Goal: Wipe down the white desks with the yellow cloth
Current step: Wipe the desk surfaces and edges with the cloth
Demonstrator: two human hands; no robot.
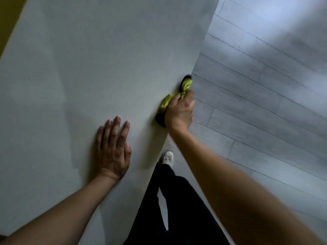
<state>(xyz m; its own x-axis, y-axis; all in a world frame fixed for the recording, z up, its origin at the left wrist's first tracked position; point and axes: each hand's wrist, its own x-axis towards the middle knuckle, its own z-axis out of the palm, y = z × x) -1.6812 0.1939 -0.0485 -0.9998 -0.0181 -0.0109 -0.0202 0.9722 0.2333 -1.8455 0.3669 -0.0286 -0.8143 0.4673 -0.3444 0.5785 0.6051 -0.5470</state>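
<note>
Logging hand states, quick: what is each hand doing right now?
Left hand: open, flat on the white desk.
Right hand: closed around the yellow cloth at the desk's edge.

The desk (pixel 106 59) has a smooth, matt white top, like laminate. The cloth (pixel 167 101) is soft yellow-green fabric, bunched and creased. The floor (pixel 265 85) is grey wood-grain planking with a faint sheen. Trousers (pixel 177 200) are matt black cloth; the shoe (pixel 167 157) looks white.

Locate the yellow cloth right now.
Head view, right of centre: the yellow cloth is bunched in the right hand at the right edge of the white desk, beside the grey floor.
</note>
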